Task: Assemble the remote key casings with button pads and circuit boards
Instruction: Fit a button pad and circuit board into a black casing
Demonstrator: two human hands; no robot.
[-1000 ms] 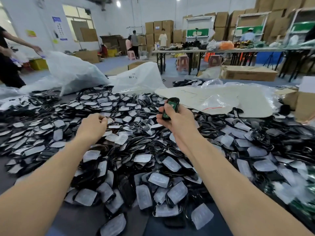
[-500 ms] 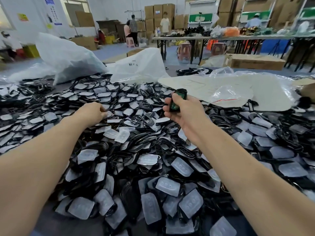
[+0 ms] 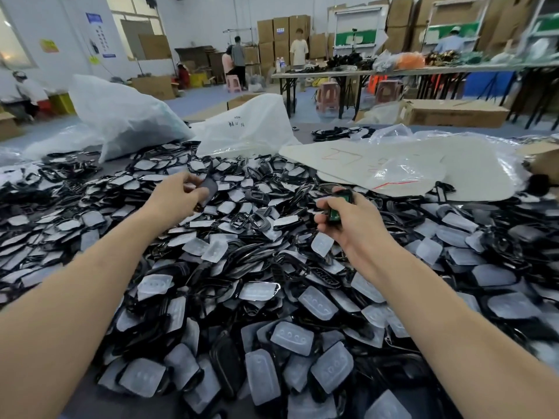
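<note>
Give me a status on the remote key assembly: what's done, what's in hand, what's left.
Done: no finished keys can be picked out. In hand: the right hand grips a casing with a green circuit board in it; the left hand pinches a dark part above the heap. Left: nearly everything, judging by the loose black casings and translucent button pads piled there.

Black casings (image 3: 242, 220), clear button pads (image 3: 292, 338) heaped frame-wide; green circuit board (image 3: 334, 214) in casing, ctr-right; dark shell (image 3: 210, 187) above heap, ctr.

The left hand (image 3: 177, 198) is pinching a dark casing (image 3: 210, 186) over the desk's pile (image 3: 272, 297); the right hand (image 3: 352, 229) is gripping a green circuit board (image 3: 335, 214).
</note>
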